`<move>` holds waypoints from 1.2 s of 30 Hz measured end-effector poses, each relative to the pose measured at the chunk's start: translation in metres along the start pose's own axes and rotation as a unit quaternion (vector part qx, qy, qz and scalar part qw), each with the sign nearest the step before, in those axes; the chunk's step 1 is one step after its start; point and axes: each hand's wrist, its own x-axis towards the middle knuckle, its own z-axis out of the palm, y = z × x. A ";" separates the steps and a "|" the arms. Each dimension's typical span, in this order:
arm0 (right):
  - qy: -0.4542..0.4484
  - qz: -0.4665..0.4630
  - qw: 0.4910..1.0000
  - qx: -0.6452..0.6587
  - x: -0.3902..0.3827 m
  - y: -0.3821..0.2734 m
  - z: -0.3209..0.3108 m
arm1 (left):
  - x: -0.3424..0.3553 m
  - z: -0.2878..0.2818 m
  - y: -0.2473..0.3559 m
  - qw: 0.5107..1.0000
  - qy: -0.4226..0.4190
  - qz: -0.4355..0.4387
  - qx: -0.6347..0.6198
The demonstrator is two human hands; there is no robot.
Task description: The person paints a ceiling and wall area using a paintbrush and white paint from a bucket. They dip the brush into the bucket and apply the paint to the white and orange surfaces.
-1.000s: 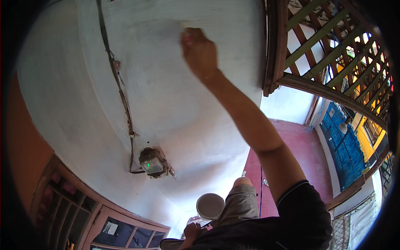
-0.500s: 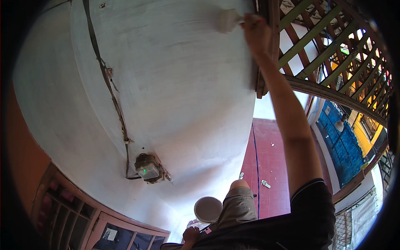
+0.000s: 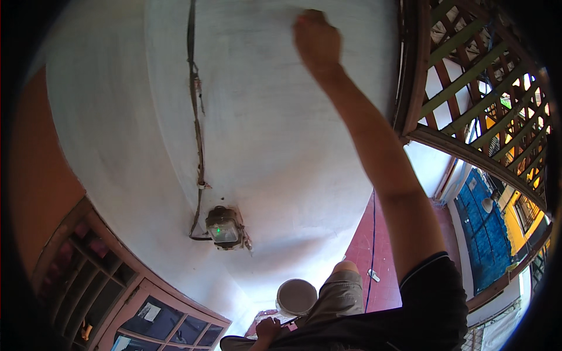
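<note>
My right hand is raised high against the pale, streaky wall, its fingers closed round a paintbrush. The brush is almost wholly hidden behind the hand now; its broad pale head showed in the earlier frame. Low in the view, my left hand is closed close to my body. Just beyond it is a round bucket with a greyish inside. Whether the left fingers grip the bucket's handle or something else, I cannot make out.
A dark cable runs down the wall to an electric meter box with a green light. Brown wooden lattice borders the wall's right side. A framed glass door stands lower left. On the red floor lies a white slipper.
My right hand has moved left across the wall, away from the lattice post, and the brush head has gone out of sight. The view has shifted slightly; my left hand stays by the bucket.
</note>
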 end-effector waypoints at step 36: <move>0.012 -0.018 0.988 0.155 0.095 -0.113 0.068 | -0.004 -0.008 0.009 0.999 0.015 -0.034 -0.032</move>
